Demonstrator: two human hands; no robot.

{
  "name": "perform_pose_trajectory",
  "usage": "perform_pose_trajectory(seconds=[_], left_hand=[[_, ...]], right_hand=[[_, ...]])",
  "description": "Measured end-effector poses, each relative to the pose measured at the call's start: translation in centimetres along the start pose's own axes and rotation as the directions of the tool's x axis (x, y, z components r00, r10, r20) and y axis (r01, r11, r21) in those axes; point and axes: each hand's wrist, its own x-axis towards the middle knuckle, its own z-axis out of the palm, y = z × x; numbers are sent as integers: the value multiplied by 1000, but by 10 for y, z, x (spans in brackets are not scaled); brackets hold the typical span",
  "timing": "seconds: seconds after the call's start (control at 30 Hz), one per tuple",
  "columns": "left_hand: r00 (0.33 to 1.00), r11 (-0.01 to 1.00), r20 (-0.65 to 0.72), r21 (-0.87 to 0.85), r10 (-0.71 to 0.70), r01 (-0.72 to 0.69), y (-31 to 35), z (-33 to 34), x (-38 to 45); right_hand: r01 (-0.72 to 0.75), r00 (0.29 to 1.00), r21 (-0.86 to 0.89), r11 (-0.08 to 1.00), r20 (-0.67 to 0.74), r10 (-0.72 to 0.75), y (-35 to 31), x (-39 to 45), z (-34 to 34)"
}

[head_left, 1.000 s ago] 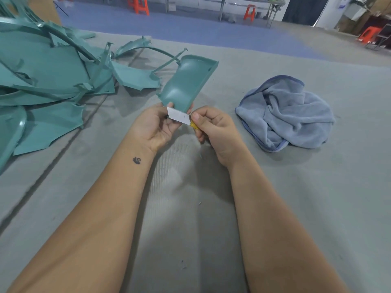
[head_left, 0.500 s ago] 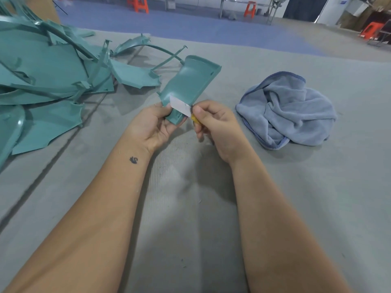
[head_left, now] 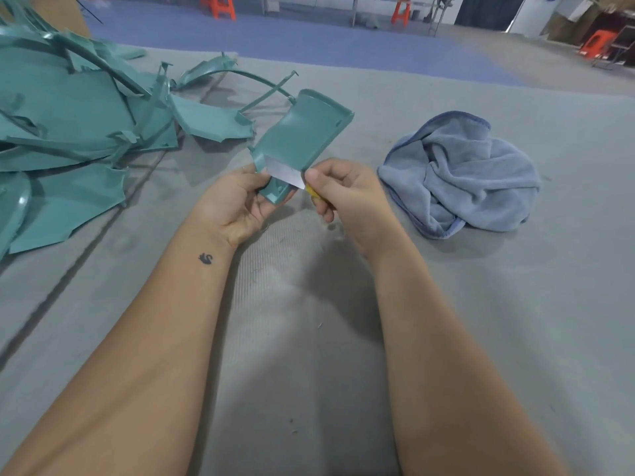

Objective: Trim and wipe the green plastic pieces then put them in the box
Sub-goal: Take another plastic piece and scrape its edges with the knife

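Teal curved piece (head_left: 302, 139) (glossy, lipped) in left grip (head_left: 237, 204) — blade (head_left: 285, 175), seemingly yellow-handled, in right grip (head_left: 343, 194).

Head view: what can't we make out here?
- Box: not in frame, so its place is unknown.
- Knife: only the blade and a yellow sliver show; the right hand covers the rest.
- Green piece: its near end sits in the left hand grip.
- Green pile: cut off by the left edge.
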Motion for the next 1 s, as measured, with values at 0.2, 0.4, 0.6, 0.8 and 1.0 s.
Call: perform_pose_trajectory(seconds=[0.2,0.4,0.6,0.8,1.0], left_hand=[[1000,999,-20,43,18,-17,1,-1,3],[997,977,-64,210,37,-23,3,-10,5],[965,925,-90,319,247,-207,-2,-9,13],[881,805,-37,427,472,-413,-3,-8,14],[879,791,-10,442,476,-423,-4,-4,12]], right_hand=[[-40,984,-72,997,-174,27,-1,1,7],[-66,822,95,993,-559,108,6,8,-8],[-43,790,175,984,-596,141,10,6,-12],[-108,833,205,973,-515,201,7,8,-11],[-70,830,450,890,-469,302,1,9,-16]])
